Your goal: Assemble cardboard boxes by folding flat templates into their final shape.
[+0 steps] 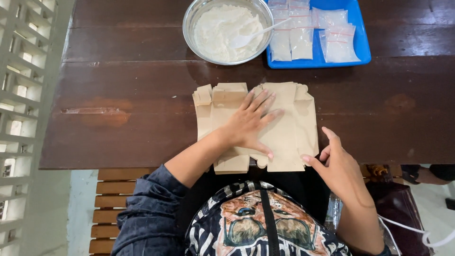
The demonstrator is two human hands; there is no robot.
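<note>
A flat, unfolded brown cardboard box blank (289,132) lies on the dark wooden table (142,95) near its front edge. My left hand (249,123) presses flat on the middle of the blank with fingers spread. My right hand (334,163) is at the blank's lower right corner, its fingertips touching the cardboard edge, fingers loosely apart and holding nothing.
A metal bowl (192,23) of white powder with a white spoon (251,35) in it stands at the back. Beside it a blue tray (362,42) holds several small clear bags of white powder. A wooden slatted bench (111,199) is below the table edge.
</note>
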